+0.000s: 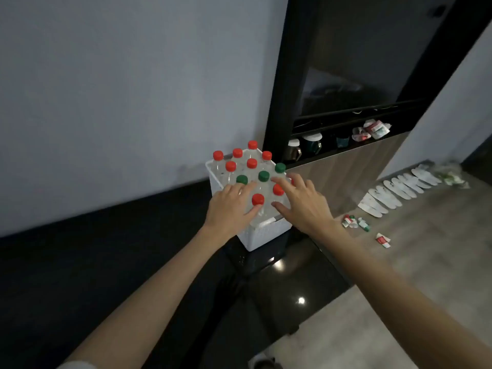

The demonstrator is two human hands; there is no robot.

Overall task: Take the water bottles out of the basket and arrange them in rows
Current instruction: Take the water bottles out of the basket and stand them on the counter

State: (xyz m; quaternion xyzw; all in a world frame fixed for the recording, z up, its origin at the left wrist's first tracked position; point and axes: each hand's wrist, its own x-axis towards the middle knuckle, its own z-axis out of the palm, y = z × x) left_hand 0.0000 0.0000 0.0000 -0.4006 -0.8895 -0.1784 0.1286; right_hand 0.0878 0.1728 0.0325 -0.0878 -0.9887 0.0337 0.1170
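A white perforated basket (262, 235) stands at the far end of a glossy black counter (106, 262). It is packed with several clear water bottles standing upright, most with red caps (230, 165) and three with green caps (263, 176). My left hand (230, 206) hovers over the basket's near left side, fingers spread, its thumb touching the nearest red-capped bottle (257, 199). My right hand (300, 202) reaches in from the right with straight, spread fingers beside another red cap (278, 189). Neither hand grips a bottle.
A grey wall runs behind the counter. To the right is a dark cabinet with a shelf of mugs (311, 145) and packets. On the wooden floor lie a row of white insoles (394, 193) and small crumpled red-green wrappers (354, 222).
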